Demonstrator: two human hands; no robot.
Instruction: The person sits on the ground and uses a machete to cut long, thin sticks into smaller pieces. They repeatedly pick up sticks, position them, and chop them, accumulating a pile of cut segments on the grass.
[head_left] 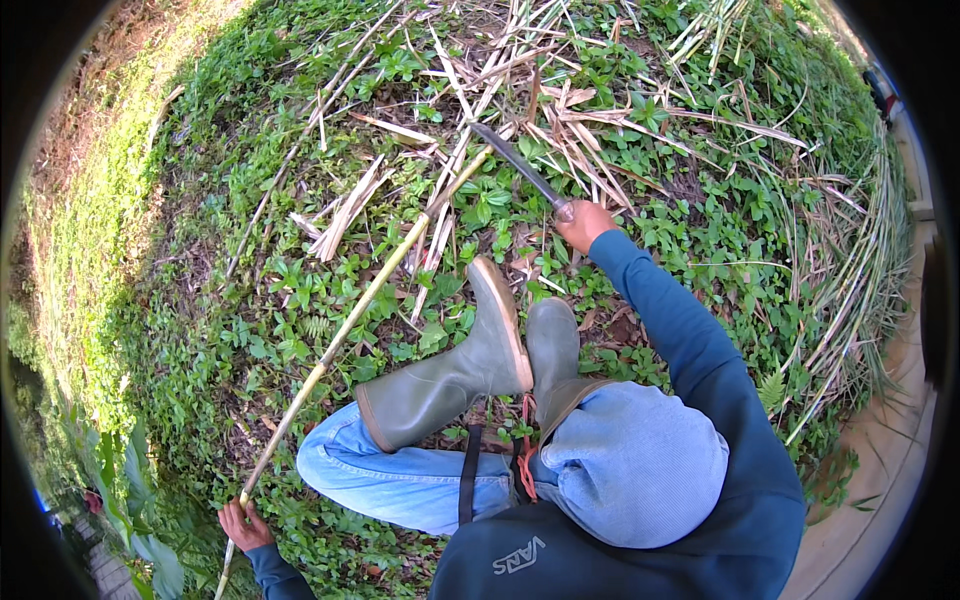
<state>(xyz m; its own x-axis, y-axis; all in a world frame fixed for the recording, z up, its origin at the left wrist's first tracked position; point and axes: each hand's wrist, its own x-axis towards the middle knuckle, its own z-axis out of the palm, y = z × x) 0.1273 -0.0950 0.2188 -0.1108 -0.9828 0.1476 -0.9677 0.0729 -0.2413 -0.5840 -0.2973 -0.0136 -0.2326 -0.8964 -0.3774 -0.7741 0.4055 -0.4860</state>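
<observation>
My left hand (247,524), low at the left, is closed around a long yellowish jointed cane (345,328). The cane runs slantwise up past my boots, and its far end lies beside the knife blade. In my right hand (585,225) is the handle of a long, dark-bladed knife like a machete (520,164). Its blade points up and left, with the tip by the cane's far end. Whether blade and cane touch, I cannot tell. My fingers hide most of the handle.
Split pale strips (345,210) and dry stalks lie over low green plants. Green cut stems (850,310) are heaped at the right, next to a pale concrete edge (885,455). My green rubber boots (450,375) rest between my hands. Broad leaves (135,500) grow at the lower left.
</observation>
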